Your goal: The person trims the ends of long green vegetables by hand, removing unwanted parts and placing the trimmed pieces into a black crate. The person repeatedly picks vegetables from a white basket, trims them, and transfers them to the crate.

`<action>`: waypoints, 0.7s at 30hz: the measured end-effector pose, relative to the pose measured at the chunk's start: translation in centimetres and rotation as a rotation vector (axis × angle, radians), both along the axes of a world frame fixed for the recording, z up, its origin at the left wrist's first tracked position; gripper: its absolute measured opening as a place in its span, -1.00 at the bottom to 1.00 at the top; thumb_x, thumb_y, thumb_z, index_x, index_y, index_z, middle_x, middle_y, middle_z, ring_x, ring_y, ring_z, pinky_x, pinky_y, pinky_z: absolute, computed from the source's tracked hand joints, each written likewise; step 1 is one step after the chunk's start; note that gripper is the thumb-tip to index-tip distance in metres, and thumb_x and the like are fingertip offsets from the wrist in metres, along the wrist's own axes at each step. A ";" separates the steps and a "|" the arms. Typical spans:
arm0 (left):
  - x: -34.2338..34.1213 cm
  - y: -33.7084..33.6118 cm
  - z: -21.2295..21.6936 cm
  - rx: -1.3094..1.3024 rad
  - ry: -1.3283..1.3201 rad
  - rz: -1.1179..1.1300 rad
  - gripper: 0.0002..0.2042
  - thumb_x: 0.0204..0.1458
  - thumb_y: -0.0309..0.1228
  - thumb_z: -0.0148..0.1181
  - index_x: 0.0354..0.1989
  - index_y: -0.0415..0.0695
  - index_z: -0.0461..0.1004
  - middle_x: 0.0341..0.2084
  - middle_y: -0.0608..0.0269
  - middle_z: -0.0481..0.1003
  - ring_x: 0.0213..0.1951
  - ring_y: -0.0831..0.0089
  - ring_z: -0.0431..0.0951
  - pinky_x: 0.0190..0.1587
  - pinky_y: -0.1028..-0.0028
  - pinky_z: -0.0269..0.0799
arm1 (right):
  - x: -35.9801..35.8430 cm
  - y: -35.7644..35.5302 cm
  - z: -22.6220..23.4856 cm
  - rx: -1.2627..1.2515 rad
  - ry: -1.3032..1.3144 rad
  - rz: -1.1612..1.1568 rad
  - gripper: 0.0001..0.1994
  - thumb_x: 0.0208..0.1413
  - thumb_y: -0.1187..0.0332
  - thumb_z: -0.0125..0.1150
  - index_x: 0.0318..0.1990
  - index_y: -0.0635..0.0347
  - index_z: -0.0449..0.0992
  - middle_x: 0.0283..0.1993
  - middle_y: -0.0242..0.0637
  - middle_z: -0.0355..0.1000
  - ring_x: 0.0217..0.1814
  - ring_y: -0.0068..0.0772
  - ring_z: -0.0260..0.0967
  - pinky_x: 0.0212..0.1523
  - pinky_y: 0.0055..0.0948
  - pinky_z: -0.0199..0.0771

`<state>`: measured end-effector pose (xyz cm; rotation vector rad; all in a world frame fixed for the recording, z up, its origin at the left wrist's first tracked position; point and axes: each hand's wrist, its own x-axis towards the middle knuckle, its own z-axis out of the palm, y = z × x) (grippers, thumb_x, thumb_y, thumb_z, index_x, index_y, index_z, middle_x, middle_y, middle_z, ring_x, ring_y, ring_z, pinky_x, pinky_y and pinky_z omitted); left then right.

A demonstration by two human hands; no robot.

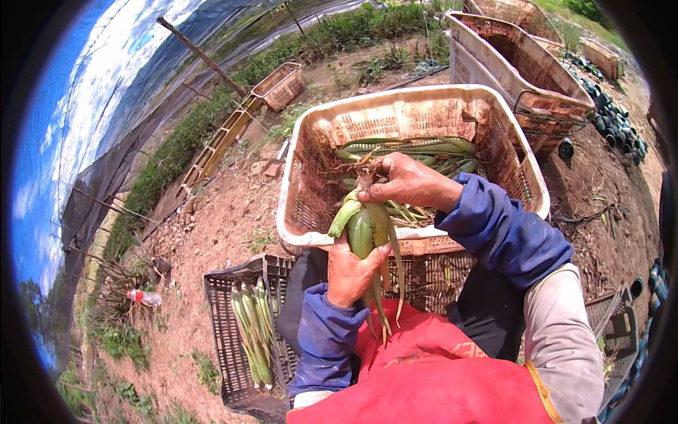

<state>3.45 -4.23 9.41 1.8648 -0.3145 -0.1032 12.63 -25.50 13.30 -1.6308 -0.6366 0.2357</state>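
Note:
Upside down between my hands is a green plant (361,233) with a thick, swollen stem. Brown roots spread at its upper end, and long narrow leaves hang below. My left hand (351,274) is closed around its lower part, thumb across the front. At the root end, my right hand (417,185) pinches the base with thumb and fingers. Just beyond them stands a dirty white plastic crate (519,152), with similar long green plants (431,146) lying inside. A black crate (219,311) on the left holds several trimmed green stalks (251,325).
Stacked dirty crates (522,63) stand at the far right, near dark green pots (614,120). A smaller crate (279,85) and a yellow ladder-like frame (219,148) lie far left. A plastic bottle (145,297) rests on the soil. A dark crate (618,332) sits at right.

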 end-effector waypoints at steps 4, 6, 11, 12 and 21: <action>-1.0 -0.1 -0.8 -0.166 -0.046 0.011 -0.37 0.03 -0.36 0.49 0.24 -0.30 0.35 0.00 0.13 0.54 0.01 0.41 0.56 0.11 0.40 0.48 | -0.4 -0.1 0.2 0.105 0.203 0.008 -0.75 0.27 0.23 0.31 -0.08 0.23 0.59 -0.25 -0.50 0.51 -0.19 -0.69 0.36 -0.15 -0.55 0.40; -1.4 0.7 -1.0 -0.213 -0.011 0.080 -0.42 0.00 -0.31 0.53 0.15 -0.31 0.43 -0.14 0.16 0.60 -0.16 0.47 0.59 -0.05 0.46 0.51 | -0.5 -0.5 0.4 0.186 0.222 0.052 -0.76 0.33 0.21 0.26 -0.04 0.18 0.59 -0.25 -0.58 0.48 -0.22 -0.76 0.33 -0.21 -0.63 0.36; -1.1 2.2 -0.8 -0.301 -0.243 0.137 -0.06 -0.11 0.09 0.56 0.33 -0.28 0.28 0.04 0.04 0.50 0.03 0.35 0.54 0.07 0.36 0.48 | -0.3 -0.8 0.2 0.163 0.176 0.000 -0.63 0.38 0.07 0.18 -0.03 0.25 0.60 -0.23 -0.50 0.52 -0.21 -0.72 0.37 -0.19 -0.59 0.41; -1.2 1.4 -1.1 -0.479 -0.037 0.003 0.17 -0.22 0.23 0.54 0.45 -0.26 0.07 0.21 0.01 0.35 0.22 0.29 0.40 0.20 0.29 0.40 | -0.2 -0.4 -0.1 0.151 0.176 -0.005 -0.60 0.38 0.05 0.16 -0.03 0.26 0.60 -0.23 -0.49 0.53 -0.20 -0.72 0.37 -0.19 -0.58 0.42; -1.6 -1.7 -2.0 -1.094 0.435 -0.144 -0.43 0.08 -0.40 0.27 0.26 -0.26 0.23 -0.17 0.12 0.55 -0.26 0.30 0.68 -0.20 0.39 0.71 | 0.5 0.1 -1.1 0.128 -0.002 -0.036 -0.56 0.48 0.06 -0.02 -0.07 0.29 0.62 -0.30 -0.44 0.54 -0.24 -0.69 0.40 -0.20 -0.52 0.47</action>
